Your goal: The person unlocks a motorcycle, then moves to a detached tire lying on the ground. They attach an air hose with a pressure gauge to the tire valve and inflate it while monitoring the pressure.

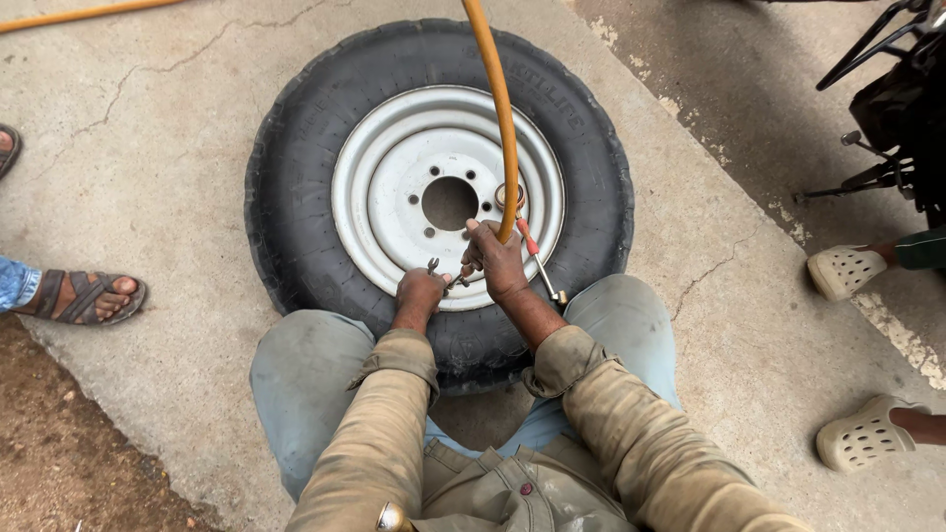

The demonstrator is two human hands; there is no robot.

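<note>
Squatting over tyre [296, 197] lying flat on concrete floor [148, 128] — silver rim [394, 167] facing up. Left hand [421, 292] fisted around small metal tool [434, 266] at rim's near edge. Right hand [496, 261] gripping orange hose [498, 99] just beside it; red-handled tool [540, 264] under that hand. Sandalled foot [89, 296] at left, pale clogs [845, 271] at right.

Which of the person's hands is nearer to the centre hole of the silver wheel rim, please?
The right. The right hand grips the orange hose on the rim's face, just below and right of the centre hole. The left hand sits lower, at the rim's near edge, holding a small metal tool.
</note>
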